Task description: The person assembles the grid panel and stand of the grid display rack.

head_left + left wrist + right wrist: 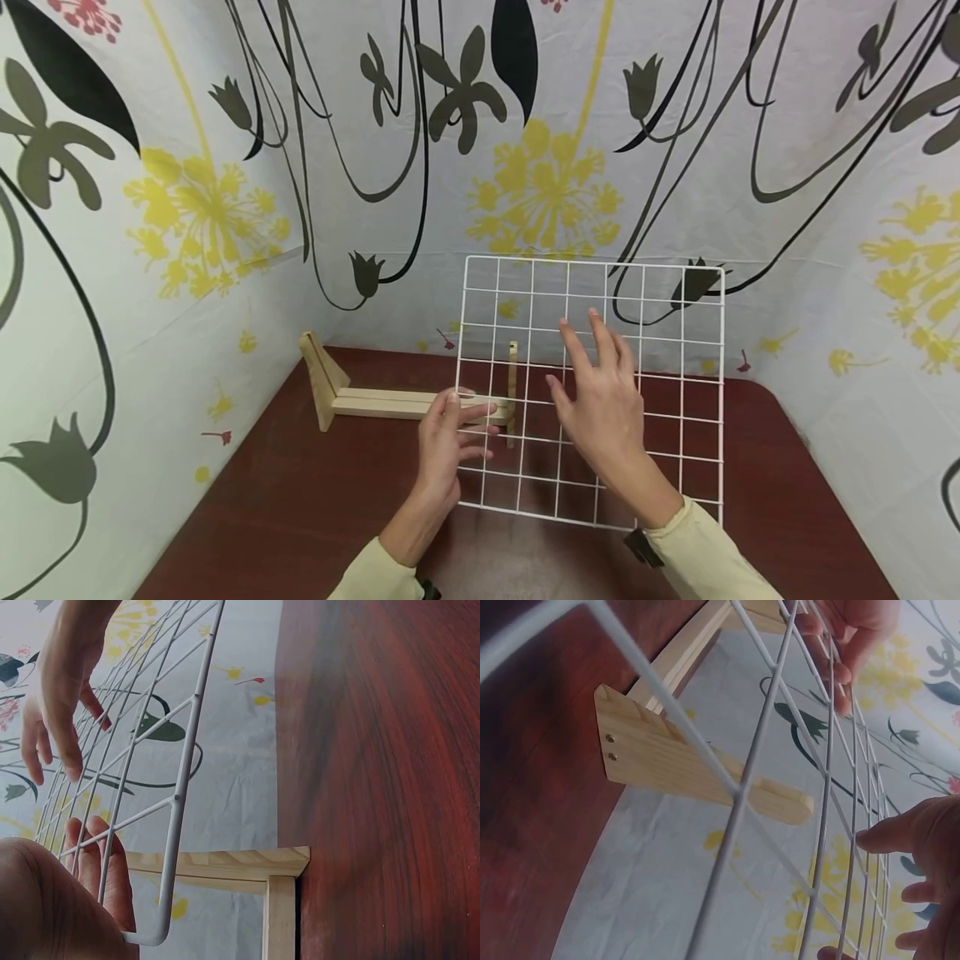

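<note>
A white wire grid panel (722,333) stands tilted upright above the table. My left hand (441,450) grips its left edge, thumb on the near side and fingers reaching behind the wires. My right hand (606,417) is in front of the grid's middle with fingers spread and fairly straight, fingertips right at the wires. Behind the panel lies a pale wooden stand (390,403), a long bar with an upright end piece at each end; its right end shows through the mesh. Two screw heads mark one end piece (667,754) in the right wrist view.
The dark red-brown wooden table (247,517) carries the stand. White cloth (450,217) printed with flowers and stems hangs around the back and both sides. Pale sleeves (708,550) cover the forearms, with dark straps at the wrists.
</note>
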A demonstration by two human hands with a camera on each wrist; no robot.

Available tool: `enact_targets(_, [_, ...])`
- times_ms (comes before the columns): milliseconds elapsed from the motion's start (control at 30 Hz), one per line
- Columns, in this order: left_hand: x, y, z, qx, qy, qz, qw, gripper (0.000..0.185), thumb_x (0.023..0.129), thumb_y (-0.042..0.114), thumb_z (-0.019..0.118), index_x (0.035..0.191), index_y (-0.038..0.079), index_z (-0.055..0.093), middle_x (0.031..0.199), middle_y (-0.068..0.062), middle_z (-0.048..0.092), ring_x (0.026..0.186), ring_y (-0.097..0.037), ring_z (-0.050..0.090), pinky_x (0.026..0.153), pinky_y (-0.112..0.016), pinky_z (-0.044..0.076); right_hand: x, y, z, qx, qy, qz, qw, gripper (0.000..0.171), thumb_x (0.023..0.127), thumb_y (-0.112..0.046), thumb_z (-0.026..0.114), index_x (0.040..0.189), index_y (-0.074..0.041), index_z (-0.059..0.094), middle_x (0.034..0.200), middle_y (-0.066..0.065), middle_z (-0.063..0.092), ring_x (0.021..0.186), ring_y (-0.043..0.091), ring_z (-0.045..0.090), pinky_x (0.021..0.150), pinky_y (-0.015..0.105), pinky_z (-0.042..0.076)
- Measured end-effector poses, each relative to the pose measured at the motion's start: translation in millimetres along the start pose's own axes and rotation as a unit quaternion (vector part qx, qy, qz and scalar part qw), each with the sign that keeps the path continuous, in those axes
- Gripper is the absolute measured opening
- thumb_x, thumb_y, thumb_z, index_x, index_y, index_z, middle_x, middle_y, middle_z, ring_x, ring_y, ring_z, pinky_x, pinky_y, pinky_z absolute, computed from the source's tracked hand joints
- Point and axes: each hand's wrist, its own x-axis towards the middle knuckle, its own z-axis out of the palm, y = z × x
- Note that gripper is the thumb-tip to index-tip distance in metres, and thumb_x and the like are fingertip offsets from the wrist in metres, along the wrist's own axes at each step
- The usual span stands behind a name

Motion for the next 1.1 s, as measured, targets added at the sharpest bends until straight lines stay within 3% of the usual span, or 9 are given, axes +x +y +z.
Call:
enact_targets(333, [0.9,-4.1,0.4,-0.01,-0.002,0.009,0.9999,0.034,0.116,0.037,0.043,0.126,0.008,0.057,0.111,-0.02,0.08,0.076,-0.025,0.079,0.054,-0.037,0.059,5,2,5,-0.01,-0.015,0.012,1.0,0.071,0.082,-0.021,0.09,0.146,-0.021,0.059,0.15,0.015,0.057,0.143,0.049,0.047,0.053,0.057,0.06])
enact_targets(633, [1.1,-10.0,2.7,-0.011,-0.004,0.018,0.9998,0.037,0.115,0.037,0.043,0.128,0.005,0.057,0.118,-0.031,0.075,0.076,-0.025,0.079,0.054,-0.038,0.06,11,8,7,-0.004,-0.005,0.001,1.0,0.067,0.073,-0.011,0.089,0.135,-0.019,0.066,0.129,0.017,0.066,0.126,0.053,0.055,0.065,0.06,0.062])
enact_targets(800, [2.3,-14.8,3.2,-0.006,-0.014,0.013,0.9998,0.037,0.115,0.038,0.044,0.127,0.006,0.057,0.12,-0.032,0.074,0.08,-0.028,0.08,0.058,-0.041,0.062,12,13,7,-0.003,-0.01,0.005,1.0,0.065,0.071,-0.009,0.085,0.132,-0.019,0.067,0.125,0.016,0.068,0.124,0.053,0.056,0.064,0.063,0.061])
enact_targets(933, [2.6,-16.2,-0.7,0.008,-0.044,0.007,0.999,0.039,0.115,0.042,0.044,0.129,0.008,0.056,0.122,-0.026,0.076,0.095,-0.042,0.08,0.07,-0.056,0.065,12,17,7,-0.003,-0.011,0.006,1.0,0.065,0.07,-0.009,0.086,0.131,-0.02,0.068,0.123,0.014,0.069,0.123,0.054,0.057,0.063,0.063,0.06])
enact_targets(1033, [3.6,-14.6,-4.4,0.013,-0.08,-0.001,0.9967,0.041,0.114,0.046,0.043,0.132,0.011,0.054,0.125,-0.022,0.076,0.106,-0.049,0.076,0.083,-0.069,0.059,11,20,6,-0.001,-0.007,0.006,1.0,0.064,0.07,-0.01,0.087,0.131,-0.019,0.068,0.124,0.014,0.07,0.123,0.055,0.057,0.065,0.064,0.06])
enact_targets(1100, [4.8,-12.1,-6.6,0.02,-0.108,-0.008,0.9939,0.044,0.114,0.048,0.042,0.133,0.01,0.052,0.129,-0.02,0.075,0.112,-0.05,0.073,0.089,-0.071,0.057,11,21,5,0.0,-0.004,0.004,1.0,0.064,0.07,-0.01,0.087,0.131,-0.019,0.068,0.124,0.013,0.071,0.124,0.056,0.057,0.066,0.064,0.061])
